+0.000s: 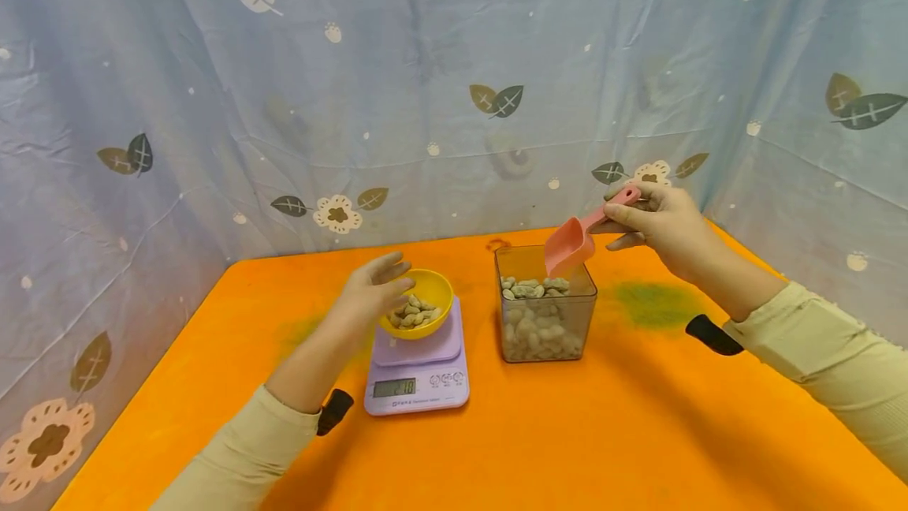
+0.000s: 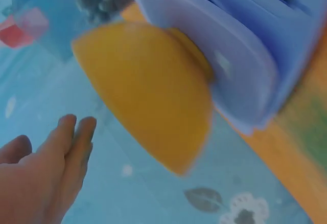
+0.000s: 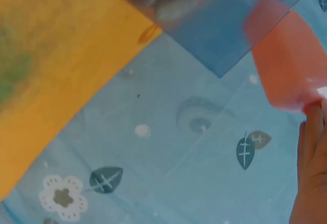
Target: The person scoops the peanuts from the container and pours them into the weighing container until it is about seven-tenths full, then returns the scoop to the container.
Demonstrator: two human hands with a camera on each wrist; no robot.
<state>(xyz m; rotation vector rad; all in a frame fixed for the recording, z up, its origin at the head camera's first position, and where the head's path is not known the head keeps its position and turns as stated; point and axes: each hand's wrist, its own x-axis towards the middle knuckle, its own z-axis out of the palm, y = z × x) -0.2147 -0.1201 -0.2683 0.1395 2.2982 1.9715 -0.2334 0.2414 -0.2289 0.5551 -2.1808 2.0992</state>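
Note:
My right hand (image 1: 667,227) pinches the handle of a pink scoop (image 1: 570,246), its bowl tilted down over the rim of a clear, smoky bin (image 1: 549,330). Unshelled peanuts (image 1: 542,337) partly fill that bin. On the left, a yellow bowl (image 1: 441,298) holding some peanuts (image 1: 414,312) stands on a purple kitchen scale (image 1: 426,350). My left hand (image 1: 365,294) is at the bowl's left side in the head view, fingers extended. In the left wrist view, a gap shows between those fingers (image 2: 76,142) and the bowl (image 2: 148,86).
The scale's display (image 1: 395,387) is lit with digits, hard to read for certain. An orange cloth (image 1: 525,448) covers the table. Behind and at both sides hangs a pale blue patterned curtain (image 1: 426,101).

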